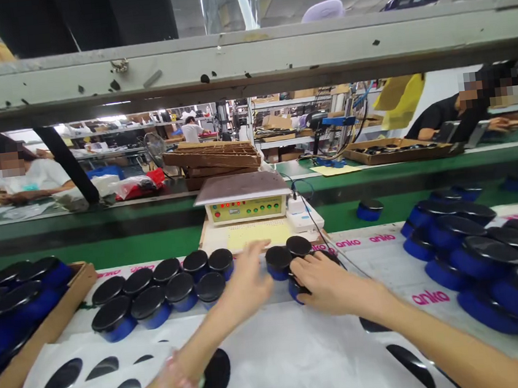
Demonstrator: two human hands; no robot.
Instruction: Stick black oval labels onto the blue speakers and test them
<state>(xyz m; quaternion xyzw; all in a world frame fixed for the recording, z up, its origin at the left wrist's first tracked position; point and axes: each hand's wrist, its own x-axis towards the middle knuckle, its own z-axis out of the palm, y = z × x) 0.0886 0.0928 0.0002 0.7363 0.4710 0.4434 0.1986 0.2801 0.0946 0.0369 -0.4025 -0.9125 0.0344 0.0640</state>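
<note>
Round blue jars with glossy black lids [149, 298] stand in a loose group on a white printed sheet [386, 261]. My left hand [244, 279] hangs open beside this group, fingers spread, with no jar clearly in it. My right hand [328, 282] curls over a blue jar [297, 290], which it partly hides, and it is shut on that jar. Two more jars [288, 256] stand just beyond my fingertips. A larger crowd of the same jars [488, 262] lies tilted to the right. White sheets with black oval shapes [89, 384] lie under my left forearm.
A wooden tray [59, 320] of jars sits at the left. Behind the jars stands a control box with lit buttons [244, 209], and a green belt [162, 244] runs past. A grey metal beam [245, 59] crosses overhead. Co-workers sit at the far bench.
</note>
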